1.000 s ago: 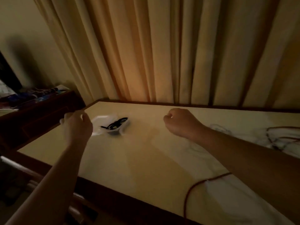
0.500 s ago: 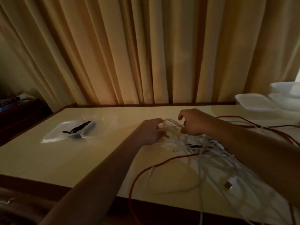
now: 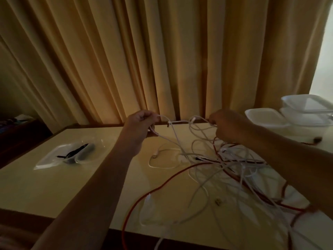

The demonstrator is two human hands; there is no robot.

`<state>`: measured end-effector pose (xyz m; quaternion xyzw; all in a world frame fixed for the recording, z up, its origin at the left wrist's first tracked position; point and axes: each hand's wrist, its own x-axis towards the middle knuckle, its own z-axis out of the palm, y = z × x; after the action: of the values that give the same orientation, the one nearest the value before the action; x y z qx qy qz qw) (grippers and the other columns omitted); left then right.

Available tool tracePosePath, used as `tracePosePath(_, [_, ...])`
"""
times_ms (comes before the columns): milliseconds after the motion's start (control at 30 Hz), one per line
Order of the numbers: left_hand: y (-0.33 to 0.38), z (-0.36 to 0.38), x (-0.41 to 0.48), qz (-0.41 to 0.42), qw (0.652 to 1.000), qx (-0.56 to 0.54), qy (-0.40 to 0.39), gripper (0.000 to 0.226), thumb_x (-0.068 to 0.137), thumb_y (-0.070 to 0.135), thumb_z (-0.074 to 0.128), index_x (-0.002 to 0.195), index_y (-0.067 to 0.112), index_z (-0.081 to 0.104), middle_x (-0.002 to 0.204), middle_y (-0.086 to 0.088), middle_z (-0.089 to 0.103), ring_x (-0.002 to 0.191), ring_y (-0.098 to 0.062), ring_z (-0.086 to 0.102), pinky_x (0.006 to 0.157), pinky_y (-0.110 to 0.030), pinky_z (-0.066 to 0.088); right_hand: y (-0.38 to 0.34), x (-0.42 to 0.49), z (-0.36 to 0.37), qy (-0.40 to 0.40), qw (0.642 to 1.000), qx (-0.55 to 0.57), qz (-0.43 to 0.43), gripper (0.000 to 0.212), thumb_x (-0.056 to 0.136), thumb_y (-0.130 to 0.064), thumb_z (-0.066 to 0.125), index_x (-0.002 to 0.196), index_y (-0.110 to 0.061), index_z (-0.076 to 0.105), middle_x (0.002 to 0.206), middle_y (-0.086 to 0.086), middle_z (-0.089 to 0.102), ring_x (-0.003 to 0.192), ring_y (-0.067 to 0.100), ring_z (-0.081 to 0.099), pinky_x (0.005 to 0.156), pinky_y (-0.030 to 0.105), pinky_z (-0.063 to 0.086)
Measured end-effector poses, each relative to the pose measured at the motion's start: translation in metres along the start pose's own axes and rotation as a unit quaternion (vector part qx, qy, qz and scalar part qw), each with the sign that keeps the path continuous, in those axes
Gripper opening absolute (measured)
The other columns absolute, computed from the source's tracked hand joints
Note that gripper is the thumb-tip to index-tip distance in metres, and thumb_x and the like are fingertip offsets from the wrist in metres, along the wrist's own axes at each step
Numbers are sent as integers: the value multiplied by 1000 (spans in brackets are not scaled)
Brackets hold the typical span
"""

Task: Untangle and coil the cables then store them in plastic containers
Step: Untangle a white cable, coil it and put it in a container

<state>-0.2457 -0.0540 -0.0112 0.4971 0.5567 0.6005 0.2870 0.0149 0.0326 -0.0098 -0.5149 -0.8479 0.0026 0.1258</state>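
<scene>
A long yellow-brown curtain [image 3: 162, 60] hangs behind a cream-coloured bench [image 3: 54, 186], and the room is rather dark. At the far left stands a dark piece of furniture [image 3: 21, 130]; what lies on it is too dim to tell.

Both arms reach forward over the bench. The left hand [image 3: 140, 123] is raised above the surface with its fingers curled round a white cable [image 3: 178, 121]. The right hand [image 3: 228, 127] is at about the same height and pinches the same cable between the fingertips. A short piece of it runs almost straight between the two hands. From there several loops hang down into the tangle of cables [image 3: 225, 159], which lies on the right half of the bench, under the right forearm.

A red cable [image 3: 158, 190] passes through this tangle, crosses the bench toward the front and goes over the near edge.

On the left part of the bench, well apart from the tangle, lies an open container [image 3: 48, 159] of clear plastic, and a black cable [image 3: 75, 152] is inside it. At the far right corner a stack of containers [image 3: 306, 114] stands, just beside the right forearm.
</scene>
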Motion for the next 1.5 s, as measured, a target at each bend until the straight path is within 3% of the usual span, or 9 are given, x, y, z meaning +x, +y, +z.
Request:
tracePosePath(200, [3, -16, -16, -46, 976, 148, -153, 17, 100, 21, 64, 108, 14, 78, 98, -5, 77, 86, -22, 74, 72, -33, 61, 18, -9, -9, -12, 998, -57, 35, 30, 90, -25, 70, 117, -12, 67, 107, 8, 67, 95, 27, 64, 83, 38, 56])
tracePosePath(333, [-40, -15, 5, -92, 924, 370, -30, 18, 102, 21, 61, 112, 13, 74, 105, -8, 75, 84, -20, 74, 74, -35, 63, -10, -9, 3, 58, 995, -34, -71, 38, 95, -42, 63, 127, -22, 64, 128, 2, 62, 117, 24, 56, 98, 41, 48])
tracePosePath(467, [-67, -6, 8, -126, 850, 503, -95, 53, 83, 50, 80, 122, 17, 69, 119, -2, 66, 102, -20, 64, 78, -32, 50, -47, -7, 22, 11, 985, 67, -158, 34, 99, -40, 57, 128, -25, 64, 134, -1, 62, 122, 20, 55, 103, 44, 47])
tracePosePath(600, [-57, 5, 12, -87, 843, 513, -136, 26, 91, 29, 74, 113, 14, 72, 113, -7, 71, 99, -21, 65, 78, -32, 47, -64, 0, 45, -84, 979, 71, -169, 43, 102, -36, 52, 144, -33, 51, 149, 0, 52, 134, 23, 49, 108, 44, 44])
tracePosePath(767, [-24, -2, 16, -187, 959, 194, -92, 12, 98, 18, 66, 110, 17, 64, 94, -6, 76, 86, -18, 71, 76, -37, 56, -52, 1, 48, -106, 983, 51, -139, 35, 100, -41, 53, 134, -33, 61, 144, -2, 55, 131, 20, 49, 110, 38, 41])
tracePosePath(1000, [13, -5, 32, -123, 977, -118, -132, 26, 81, 21, 80, 100, 6, 70, 80, -7, 64, 64, -12, 55, 70, -31, 50, -14, -6, 33, -107, 983, 57, -139, 38, 92, -53, 62, 117, -26, 71, 125, -10, 65, 110, 7, 56, 91, 24, 40])
tracePosePath(1133, [8, 7, 42, -94, 973, 194, -85, 17, 95, 25, 72, 105, 12, 73, 100, -7, 72, 84, -18, 65, 78, -37, 56, -6, -10, 25, -100, 981, 59, -155, 38, 91, -52, 66, 112, -22, 73, 113, -7, 70, 102, 9, 62, 89, 26, 48])
tracePosePath(1300, [-36, 30, 50, -47, 845, 509, -159, 49, 99, 49, 63, 139, 20, 62, 143, -2, 58, 125, -20, 56, 100, -35, 45, -8, -9, 23, -115, 981, 62, -144, 42, 86, -62, 66, 107, -26, 74, 105, -9, 71, 96, 8, 65, 90, 34, 55])
tracePosePath(1500, [-67, 33, 54, -15, 790, 584, -186, 26, 91, 36, 75, 109, 16, 74, 113, -4, 67, 96, -16, 57, 81, -29, 43, -27, -1, 28, -19, 981, 105, -160, 33, 90, -53, 66, 110, -28, 71, 114, -9, 68, 103, 10, 62, 87, 33, 53])
